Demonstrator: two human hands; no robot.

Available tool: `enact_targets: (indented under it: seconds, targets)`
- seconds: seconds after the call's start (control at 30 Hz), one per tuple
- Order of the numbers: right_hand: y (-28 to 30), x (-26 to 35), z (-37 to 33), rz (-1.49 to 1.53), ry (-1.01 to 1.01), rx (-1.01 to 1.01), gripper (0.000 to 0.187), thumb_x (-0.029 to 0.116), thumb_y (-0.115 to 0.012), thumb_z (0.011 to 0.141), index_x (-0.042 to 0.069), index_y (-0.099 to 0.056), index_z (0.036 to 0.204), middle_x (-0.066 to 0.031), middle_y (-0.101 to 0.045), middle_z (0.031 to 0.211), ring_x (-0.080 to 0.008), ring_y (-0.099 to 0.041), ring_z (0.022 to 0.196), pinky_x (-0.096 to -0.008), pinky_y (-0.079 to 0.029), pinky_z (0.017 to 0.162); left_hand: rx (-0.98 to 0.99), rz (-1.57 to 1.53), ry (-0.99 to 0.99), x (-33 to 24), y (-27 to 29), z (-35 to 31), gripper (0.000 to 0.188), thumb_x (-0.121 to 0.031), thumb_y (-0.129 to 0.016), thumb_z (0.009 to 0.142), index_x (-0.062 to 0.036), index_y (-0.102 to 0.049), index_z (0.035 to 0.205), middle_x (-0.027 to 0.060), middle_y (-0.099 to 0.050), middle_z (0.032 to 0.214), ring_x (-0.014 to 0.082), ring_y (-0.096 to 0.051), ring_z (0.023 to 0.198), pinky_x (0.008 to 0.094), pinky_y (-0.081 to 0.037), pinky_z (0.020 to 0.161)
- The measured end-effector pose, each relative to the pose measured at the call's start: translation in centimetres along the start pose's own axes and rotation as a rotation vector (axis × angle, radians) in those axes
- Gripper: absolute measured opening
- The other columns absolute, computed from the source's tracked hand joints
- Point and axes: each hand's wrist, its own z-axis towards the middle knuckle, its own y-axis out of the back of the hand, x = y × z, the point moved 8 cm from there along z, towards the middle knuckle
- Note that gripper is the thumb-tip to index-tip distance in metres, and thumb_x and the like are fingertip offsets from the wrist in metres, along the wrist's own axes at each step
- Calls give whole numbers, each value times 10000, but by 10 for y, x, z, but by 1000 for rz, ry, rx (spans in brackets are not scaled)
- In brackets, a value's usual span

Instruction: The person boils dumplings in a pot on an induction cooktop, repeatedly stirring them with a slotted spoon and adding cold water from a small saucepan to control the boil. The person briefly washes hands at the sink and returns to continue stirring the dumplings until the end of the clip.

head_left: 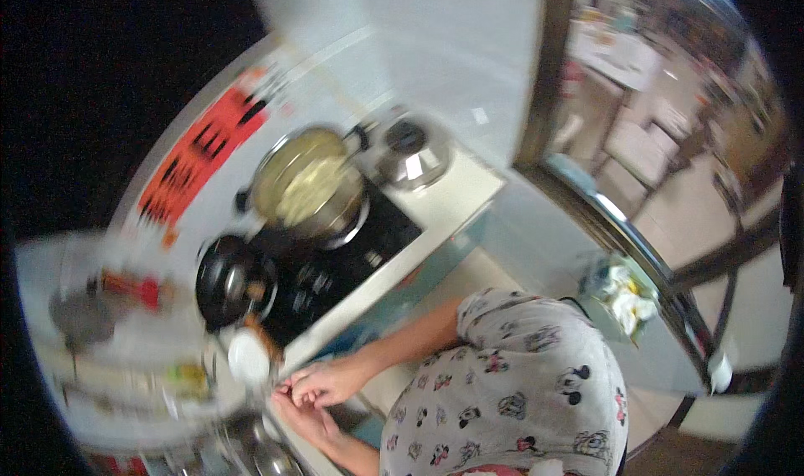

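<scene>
My right hand (pixel 329 381) reaches across from the patterned sleeve and lies over my left hand (pixel 303 419), touching it. The right hand's fingers are curled in against the left hand; whether anything small is between them is hidden. Blur and overlap smear the left hand's fingers. Both hands are at the front edge of the counter, close to a white round bowl or cup (pixel 249 356). A black lidded pan (pixel 234 282) stands on the black cooktop (pixel 335 275) beyond them. Farther off, a steel pot (pixel 314 183) holds pale, lumpy food.
A steel kettle (pixel 412 154) with a dark top stands at the counter's far right end. Blurred metal ware (pixel 272 455) lies at the lower left. A bin with a bag of white waste (pixel 626 296) is on the right, beside a dark-framed doorway (pixel 536 74).
</scene>
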Motion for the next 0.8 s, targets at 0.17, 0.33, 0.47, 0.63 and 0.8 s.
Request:
enact_targets:
  seconds: [0.17,0.33,0.47,0.63,0.8]
  targets:
    - [93,-6,-22,44,-194,-377,151,74,-717,684,25,-599,764,-40,-597,653,-122,-566,583,-269,-455,523,96,435,-96,11,-68,20,250,-283,-556,911,-56,-582,1012,55,-563,735,160,-520,650,303,-441,579]
    - [156,2,-45,-147,-330,-578,173,110,-724,665,12,-632,775,-69,-645,687,-130,-618,617,-261,-492,550,355,317,-76,47,-105,64,96,-80,-565,891,2,-543,846,54,-573,820,118,-529,745,234,-436,710]
    - [175,4,-43,-176,-374,-611,149,100,-694,693,1,-632,784,-69,-663,690,-134,-635,621,-260,-502,559,455,377,-67,53,-126,82,115,-86,-558,896,12,-558,838,68,-600,799,121,-550,717,232,-447,664]
    - [182,-3,-22,-182,-226,-647,162,121,-670,707,-2,-626,802,-82,-661,685,-162,-648,613,-270,-505,546,393,635,-186,30,-139,95,170,-126,-542,915,28,-571,849,71,-587,813,125,-533,717,250,-449,660]
    - [182,-10,-10,-212,-169,-673,155,117,-689,765,15,-577,795,-82,-582,770,-179,-611,678,-289,-485,578,447,852,-360,33,-131,126,192,-157,-559,914,25,-578,853,61,-583,804,113,-506,713,250,-440,654]
